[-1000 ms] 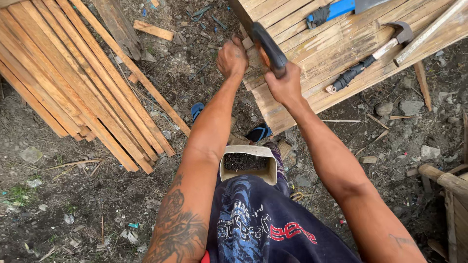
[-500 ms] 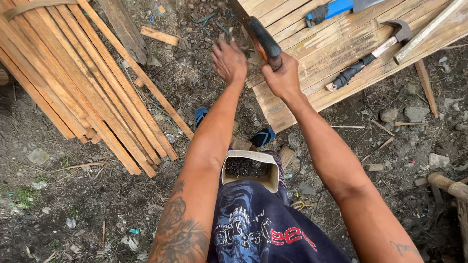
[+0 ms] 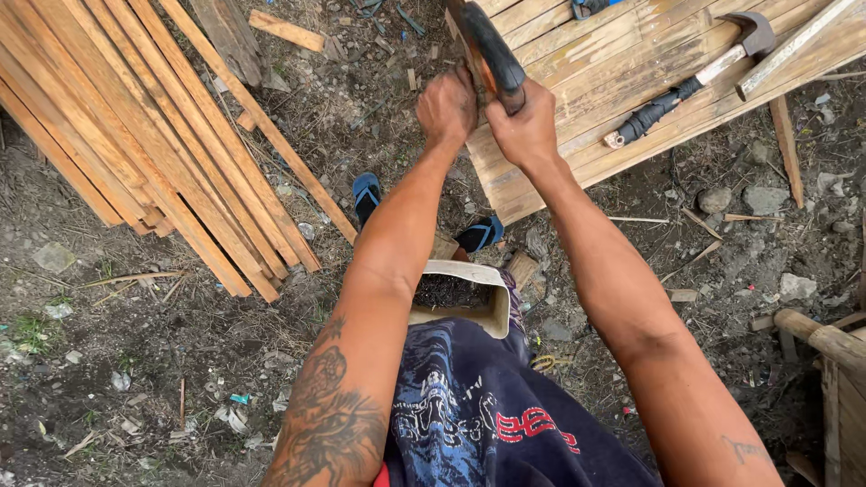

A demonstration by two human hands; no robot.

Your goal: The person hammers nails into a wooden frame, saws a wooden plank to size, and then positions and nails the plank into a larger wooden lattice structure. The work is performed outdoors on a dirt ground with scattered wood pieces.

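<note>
Bamboo slat panel (image 3: pixel 631 81) fills the upper right of the frame, lying on bare dirt ground (image 3: pixel 135 379). Stack of loose bamboo slats (image 3: pixel 135 135) fans across the upper left, well apart from the panel. Person's dark printed shorts (image 3: pixel 478 415) sit at bottom centre, with a cut-open container of small dark nails (image 3: pixel 456 293) just above them. Two blue sandals (image 3: pixel 365 194) show between the forearms.

Right hand (image 3: pixel 523 126), top centre: grip pressed tight around the black handle of a hammer (image 3: pixel 492 50), which is raised over the panel's near edge. Left hand (image 3: pixel 448 104) just beside it, fingers curled down at the panel edge; what they pinch is hidden, cannot tell.

Second hammer (image 3: pixel 686 86) with a claw head lies flat on the panel, upper right, untouched.
</note>
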